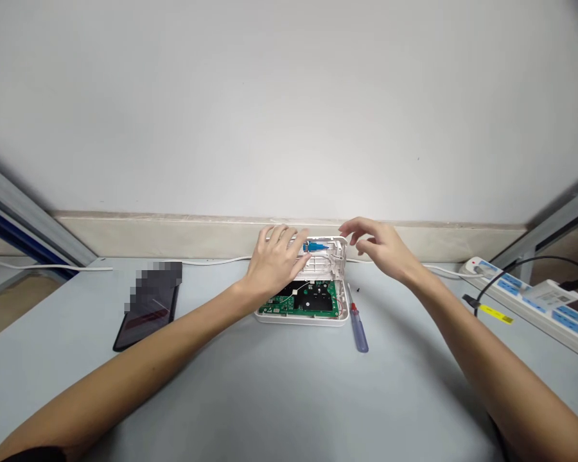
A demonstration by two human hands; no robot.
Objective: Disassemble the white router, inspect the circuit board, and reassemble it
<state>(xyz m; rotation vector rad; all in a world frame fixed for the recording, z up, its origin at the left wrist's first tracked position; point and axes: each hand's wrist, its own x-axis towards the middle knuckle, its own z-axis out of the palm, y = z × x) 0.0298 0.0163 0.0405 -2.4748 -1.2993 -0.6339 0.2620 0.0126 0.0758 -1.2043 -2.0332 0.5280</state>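
Opened router casing (324, 264): white moulded plastic, shallow and rectangular with rounded corners. Lies flat at bench (270, 398) centre, close to the back wall. Likely light, stiff and smooth; best taken by the outer rim. Probably fragile inside, so keep off the board and fibre.

Circuit board (313, 300): green, with dark components, seated in the casing's 6 o'clock half.

Blue connector (316, 246): small plug at the casing's 12 o'clock edge.

Left hand (273, 263): laid over the casing's 10 o'clock corner, fingers spread and pressing down, gripping nothing.

Right hand (378, 247): hovering at the casing's 2 o'clock, fingers loosely curled, open and empty.

Screwdriver (359, 327): slim, translucent blue handle with red collar, at 4 o'clock just beside the casing.

Small black screw (358, 290): next to the screwdriver's tip.

Phone (147, 308): dark glossy slab at 9 o'clock, well apart.

Power strip (534, 295): white, at 3 o'clock, with a black cable plugged in.
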